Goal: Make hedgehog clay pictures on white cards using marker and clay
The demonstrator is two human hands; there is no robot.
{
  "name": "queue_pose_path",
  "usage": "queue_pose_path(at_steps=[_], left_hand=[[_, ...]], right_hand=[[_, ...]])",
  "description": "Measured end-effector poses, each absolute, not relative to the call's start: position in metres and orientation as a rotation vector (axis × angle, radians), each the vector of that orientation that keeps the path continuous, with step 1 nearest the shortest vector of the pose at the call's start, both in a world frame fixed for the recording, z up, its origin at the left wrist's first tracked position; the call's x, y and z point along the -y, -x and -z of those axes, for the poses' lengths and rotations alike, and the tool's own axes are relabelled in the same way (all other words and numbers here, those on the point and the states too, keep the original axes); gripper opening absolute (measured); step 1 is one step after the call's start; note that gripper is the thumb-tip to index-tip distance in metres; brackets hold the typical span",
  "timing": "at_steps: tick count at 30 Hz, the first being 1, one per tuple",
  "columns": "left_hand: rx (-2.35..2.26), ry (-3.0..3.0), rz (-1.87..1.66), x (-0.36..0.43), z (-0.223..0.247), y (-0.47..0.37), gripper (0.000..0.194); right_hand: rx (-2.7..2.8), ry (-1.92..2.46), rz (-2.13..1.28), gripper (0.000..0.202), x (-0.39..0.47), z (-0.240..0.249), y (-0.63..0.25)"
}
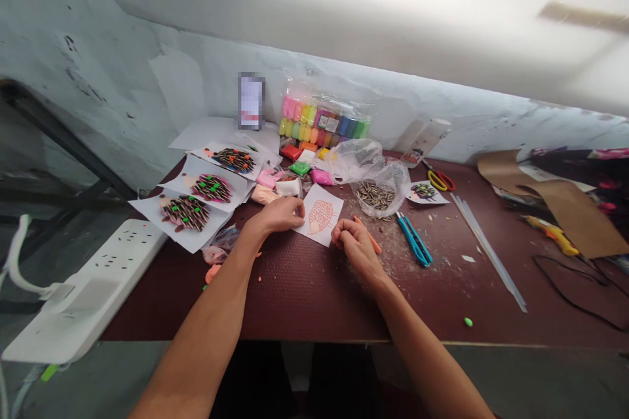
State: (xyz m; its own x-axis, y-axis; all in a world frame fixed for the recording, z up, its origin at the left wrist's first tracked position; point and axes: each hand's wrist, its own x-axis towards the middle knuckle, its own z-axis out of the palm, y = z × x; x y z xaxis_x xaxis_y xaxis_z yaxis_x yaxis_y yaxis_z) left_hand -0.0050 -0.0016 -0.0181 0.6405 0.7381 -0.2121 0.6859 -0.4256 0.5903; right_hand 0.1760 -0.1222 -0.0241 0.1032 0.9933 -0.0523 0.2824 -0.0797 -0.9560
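A white sheet of paper (332,200) with an orange drawing of a spiny, hedgehog-like animal lies tilted on the table. At its left edge my left hand (281,215) is closed, thumb and fingers pinched on the paper. My right hand (354,247) has its fingers curled in on the lower right edge of the sheet; the fingertips are partly hidden. Just beyond the right hand lies an orange pen (374,243), partly covered by it. A clear plastic bag (399,178) holding striped sunflower seeds (374,198) stands behind the right hand. Clay packets, one pink (322,177), lie behind the paper.
Finished seed hedgehogs (185,212) on paper lie at left beside a power strip (105,275). A teal utility knife (414,240), scissors (441,180), glue sticks (489,252) and a glue gun (553,234) with its cord are at right. A phone (251,101) leans at the wall.
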Motion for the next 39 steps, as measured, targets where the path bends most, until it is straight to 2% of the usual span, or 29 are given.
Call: queue_pose_path(at_steps=[8, 15, 39], left_hand=[[-1.097, -2.218, -0.112, 0.002, 0.019, 0.006, 0.023], [-1.096, -2.233, -0.118, 0.001, 0.02, 0.005, 0.023], [-1.086, -2.233, -0.108, 0.001, 0.018, 0.005, 0.023]], right_hand=[[1.886, 1.776, -0.38, 0.031, 0.133, 0.021, -0.164], [2.337, 1.916, -0.057, 0.035, 0.138, 0.018, -0.155], [2.509, 1.924, -0.016, 0.032, 0.139, 0.016, -0.149]])
